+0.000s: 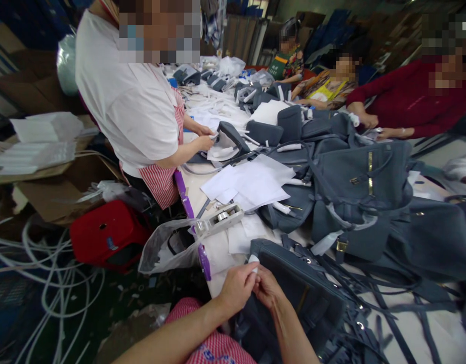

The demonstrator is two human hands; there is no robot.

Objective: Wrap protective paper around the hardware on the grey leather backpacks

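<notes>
Both my hands meet at the near left corner of a dark blue-grey handbag (pixel 312 283) that stands in front of me. My left hand (pixel 237 286) is closed, its fingers pinched round a small white wrapping piece (pixel 253 259) at the bag's top edge. Right against it, my right hand (pixel 267 287) is closed too, fingertips pressed together at the lower end of the same white piece. What lies between those fingertips is mostly hidden. Loose dark straps (pixel 364 308) with metal rings lie to the right of this bag.
White paper sheets (pixel 251 182) and a metal tape dispenser (pixel 219 221) lie ahead. Finished-looking handbags (pixel 364 177) crowd the right side. A clear plastic bag (pixel 168 253) hangs at the purple table edge, near a red stool (pixel 107 235). Several co-workers handle bags around the table.
</notes>
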